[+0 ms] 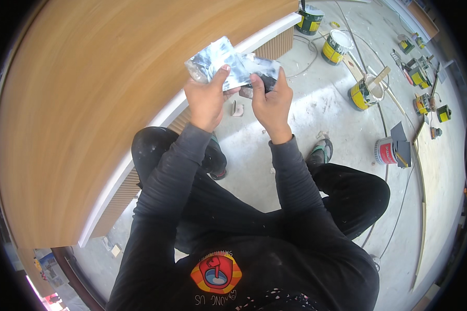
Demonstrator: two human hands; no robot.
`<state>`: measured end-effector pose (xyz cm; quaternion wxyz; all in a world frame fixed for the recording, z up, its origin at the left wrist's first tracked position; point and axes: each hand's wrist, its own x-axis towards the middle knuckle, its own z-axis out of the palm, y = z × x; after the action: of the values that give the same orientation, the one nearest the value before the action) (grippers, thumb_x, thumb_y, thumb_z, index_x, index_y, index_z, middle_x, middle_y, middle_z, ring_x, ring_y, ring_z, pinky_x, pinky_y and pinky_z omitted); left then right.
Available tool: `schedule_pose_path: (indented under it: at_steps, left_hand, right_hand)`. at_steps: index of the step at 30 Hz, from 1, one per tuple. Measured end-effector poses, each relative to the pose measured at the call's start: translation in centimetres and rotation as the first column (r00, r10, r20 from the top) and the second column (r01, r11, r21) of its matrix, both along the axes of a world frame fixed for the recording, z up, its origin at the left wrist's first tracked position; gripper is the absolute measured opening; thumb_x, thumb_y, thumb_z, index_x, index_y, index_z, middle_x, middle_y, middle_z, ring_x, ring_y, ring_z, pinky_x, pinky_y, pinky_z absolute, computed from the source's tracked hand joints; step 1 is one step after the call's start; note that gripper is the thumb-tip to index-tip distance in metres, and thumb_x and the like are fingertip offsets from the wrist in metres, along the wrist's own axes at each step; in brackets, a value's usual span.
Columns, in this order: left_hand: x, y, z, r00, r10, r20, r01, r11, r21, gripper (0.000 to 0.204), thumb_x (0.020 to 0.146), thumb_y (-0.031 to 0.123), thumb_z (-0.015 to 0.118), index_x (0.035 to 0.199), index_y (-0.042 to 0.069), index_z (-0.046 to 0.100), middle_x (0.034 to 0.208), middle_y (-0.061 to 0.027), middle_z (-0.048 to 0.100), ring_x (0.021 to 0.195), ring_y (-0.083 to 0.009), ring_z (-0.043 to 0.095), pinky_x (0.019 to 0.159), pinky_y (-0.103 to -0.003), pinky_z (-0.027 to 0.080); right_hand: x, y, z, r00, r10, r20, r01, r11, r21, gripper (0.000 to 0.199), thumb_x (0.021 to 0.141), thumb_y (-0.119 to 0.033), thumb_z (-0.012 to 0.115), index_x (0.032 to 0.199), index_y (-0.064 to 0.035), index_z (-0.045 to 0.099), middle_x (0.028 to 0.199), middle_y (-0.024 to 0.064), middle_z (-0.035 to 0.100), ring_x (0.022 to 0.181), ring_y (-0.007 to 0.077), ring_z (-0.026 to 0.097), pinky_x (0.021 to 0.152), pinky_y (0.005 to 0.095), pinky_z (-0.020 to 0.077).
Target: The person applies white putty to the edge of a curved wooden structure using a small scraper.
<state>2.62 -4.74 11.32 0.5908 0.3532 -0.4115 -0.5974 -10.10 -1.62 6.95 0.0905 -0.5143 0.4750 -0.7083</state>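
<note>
Pinching a crinkled silvery foil sheet (pixel 218 62) from opposite ends, the left hand (pixel 207 101) clamps its near edge under the thumb while the right hand (pixel 271 98) closes on the dark end (pixel 264 75); its long axis runs across, above the concrete floor (pixel 327 103).

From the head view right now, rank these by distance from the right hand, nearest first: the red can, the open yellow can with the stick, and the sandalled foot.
From the right hand:
1. Sandalled foot, just below and right of it on the floor.
2. Open yellow can with the stick, out to the right.
3. Red can, farther right, lying by a dark board.
</note>
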Motion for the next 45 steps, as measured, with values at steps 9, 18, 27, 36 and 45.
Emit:
schedule_pose_path:
  at_steps: [9, 18, 27, 36, 45]
  left_hand:
    - [-0.3, 0.3, -0.6, 0.999, 0.032, 0.004, -0.032, 0.999, -0.039, 0.030, 0.091, 0.000, 0.067, 0.119, -0.006, 0.059, 0.108, -0.0150, 0.069, 0.087, -0.0243, 0.073, 0.063, -0.037, 0.064]
    - [0.1, -0.1, -1.1, 0.997, 0.009, 0.079, -0.009, 1.000, 0.011, 0.027, 0.090, 0.000, 0.068, 0.115, -0.006, 0.061, 0.106, -0.0146, 0.069, 0.085, -0.0237, 0.072, 0.064, -0.036, 0.064]
    - [0.9, -0.1, -0.2, 0.933, 0.081, 0.350, -0.031, 0.989, -0.147, 0.022, 0.086, 0.004, 0.071, 0.104, -0.009, 0.067, 0.092, -0.0129, 0.072, 0.075, -0.0161, 0.070, 0.054, -0.029, 0.061]
    - [2.7, -2.1, 0.0, 0.621, -0.082, 0.779, 0.369, 0.908, -0.198, 0.014, 0.084, 0.003, 0.070, 0.091, -0.009, 0.070, 0.079, -0.0112, 0.071, 0.064, -0.0158, 0.068, 0.052, -0.029, 0.058]
    - [3.1, -3.3, -0.7, 0.895, -0.073, 0.440, 0.116, 0.991, -0.073, 0.028, 0.093, 0.009, 0.070, 0.114, -0.008, 0.062, 0.099, -0.0132, 0.071, 0.079, -0.0201, 0.072, 0.058, -0.031, 0.061]
  right_hand:
    - [-1.6, 0.0, 1.1, 0.991, 0.108, -0.084, -0.095, 0.984, 0.149, 0.034, 0.086, -0.006, 0.069, 0.116, 0.0065, 0.057, 0.078, 0.0234, 0.068, 0.072, 0.0395, 0.070, 0.063, 0.0382, 0.0529]
    - [-1.6, -0.2, 0.3, 0.988, 0.156, 0.016, -0.154, 0.947, 0.280, 0.027, 0.086, -0.003, 0.069, 0.111, 0.0029, 0.062, 0.087, 0.0157, 0.073, 0.079, 0.0197, 0.071, 0.074, 0.0307, 0.0529]
    - [-0.7, -0.3, -1.2, 0.954, 0.296, 0.056, -0.300, 0.920, 0.251, 0.034, 0.086, -0.008, 0.067, 0.117, 0.0012, 0.062, 0.087, 0.0249, 0.069, 0.079, 0.0392, 0.070, 0.071, 0.0400, 0.0535]
    - [-2.2, -0.3, -3.1, 0.762, 0.647, 0.016, -0.457, 0.520, 0.722, 0.030, 0.096, -0.024, 0.065, 0.101, 0.0052, 0.065, 0.081, 0.0133, 0.068, 0.066, 0.0211, 0.063, 0.059, 0.0346, 0.0515]
    - [-8.1, -0.1, -5.2, 0.608, 0.381, 0.696, -0.683, 0.699, 0.214, 0.033, 0.090, -0.014, 0.070, 0.116, 0.0044, 0.059, 0.098, 0.0127, 0.069, 0.077, 0.0161, 0.068, 0.060, 0.0287, 0.0550]
